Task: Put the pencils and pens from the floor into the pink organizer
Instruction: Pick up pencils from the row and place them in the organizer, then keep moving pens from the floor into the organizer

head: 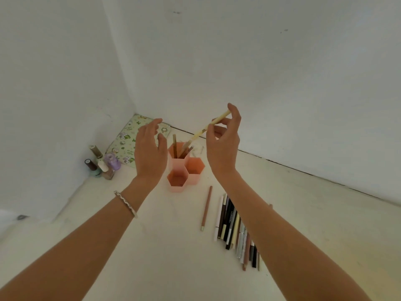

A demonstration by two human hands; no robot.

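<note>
While pinching the cream pencil in the right hand, slants it from upper right down-left, lower end at the tall rear cell of the pink organizer on the floor, and hovers the left hand, spread and empty, alongside.

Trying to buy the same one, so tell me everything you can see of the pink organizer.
The pink organizer is three hexagonal cups joined side by side, plastic-looking, upright on the pale floor near a wall corner. The rear cup is taller and holds several brownish pencils; the two shorter front cups look empty. A pale pencil, pinched by the right hand, slants down toward the rear cup's mouth. The left hand hovers open beside it; contact cannot be told.
</note>
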